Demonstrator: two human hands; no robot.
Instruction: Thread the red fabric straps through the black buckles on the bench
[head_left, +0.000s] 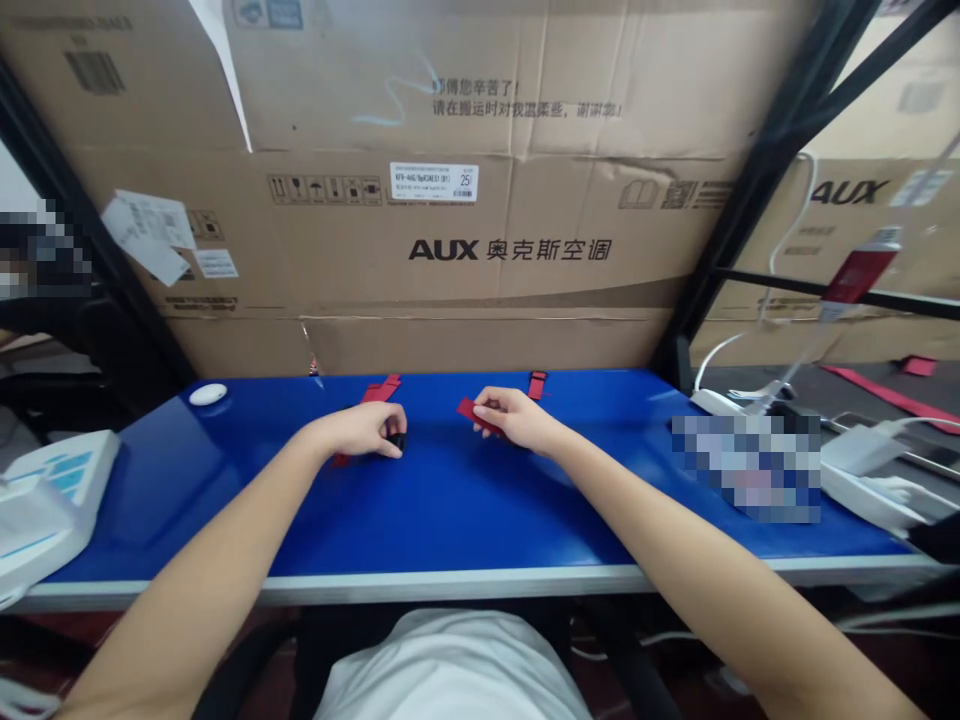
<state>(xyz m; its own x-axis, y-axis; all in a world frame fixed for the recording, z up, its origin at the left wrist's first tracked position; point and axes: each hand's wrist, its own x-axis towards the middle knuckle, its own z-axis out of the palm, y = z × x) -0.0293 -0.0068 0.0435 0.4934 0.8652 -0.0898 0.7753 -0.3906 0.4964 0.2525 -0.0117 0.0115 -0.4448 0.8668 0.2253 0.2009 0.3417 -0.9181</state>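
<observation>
My left hand (364, 428), over the middle-left of the blue table, pinches a small black buckle (397, 441) between thumb and fingers. Red webbing (381, 390) lies just behind that hand, and a bit more red shows under its wrist; whether it joins the buckle is hidden. To the right, my right hand (517, 415) is closed on a red webbing strap (466, 408), whose flat end points left toward the other hand. Behind my right hand lies a black buckle with a short red strap (538, 383). A gap separates my two hands.
Cardboard sheets (510, 290) stand along the back of the blue table (450, 520). At left are a white device (60, 500) and a white oval object (208, 395). A power strip (870, 495) with cables lies at right, near a black metal frame (694, 310).
</observation>
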